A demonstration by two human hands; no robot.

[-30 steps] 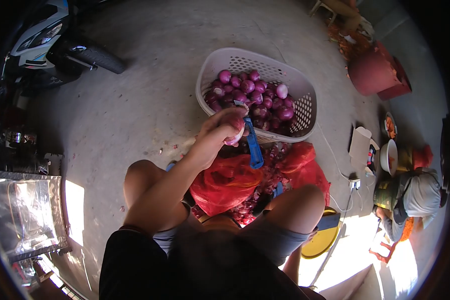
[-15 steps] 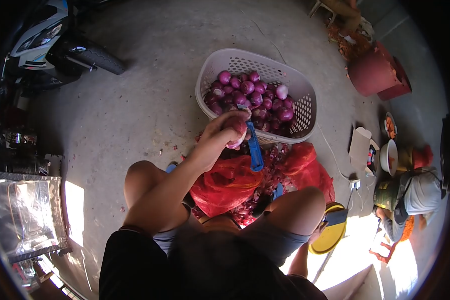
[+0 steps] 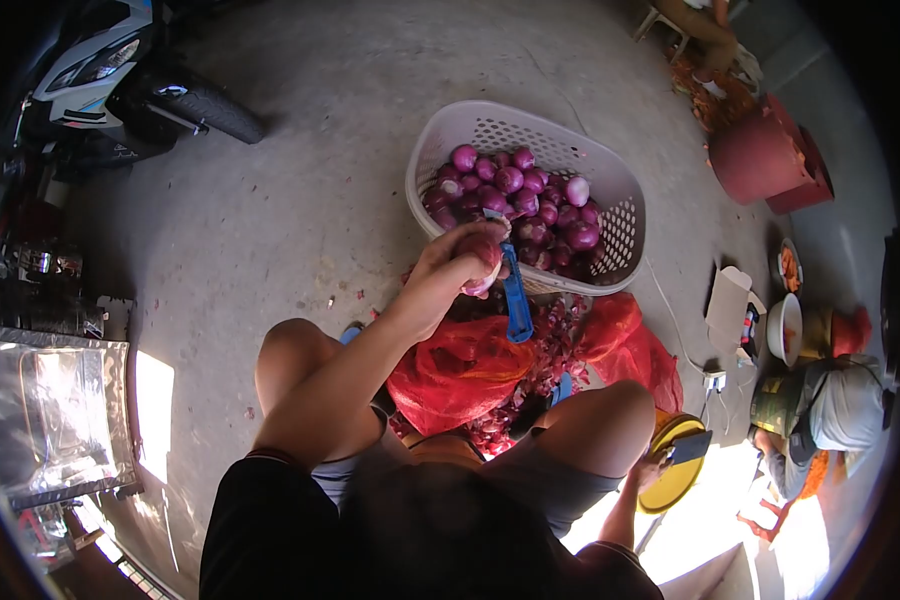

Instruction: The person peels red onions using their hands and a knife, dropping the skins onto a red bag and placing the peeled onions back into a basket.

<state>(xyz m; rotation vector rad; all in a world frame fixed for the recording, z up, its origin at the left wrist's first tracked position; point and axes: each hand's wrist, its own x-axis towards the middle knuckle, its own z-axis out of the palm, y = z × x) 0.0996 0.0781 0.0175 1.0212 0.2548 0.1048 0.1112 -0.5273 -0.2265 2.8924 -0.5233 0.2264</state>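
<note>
My left hand is closed around a red onion, partly peeled with pale flesh showing. A blue-handled cutter is gripped in the same hand, its handle hanging down and its blade end near the onion's top. Below on the right, my right hand is beside a round yellow lid-like thing, its fingers at a dark flat rectangular object whose kind I cannot make out. Beyond my left hand stands a pale plastic basket with many peeled red onions.
Red mesh sacks and onion skins lie between my legs. To the right are a white bowl, an open carton, a power socket with cord and a seated person. A motorcycle stands upper left.
The whole view has shifted slightly, with the floor things appearing a little further right and down. My left hand still holds the onion and the cutter; the right hand stays by the yellow thing.
</note>
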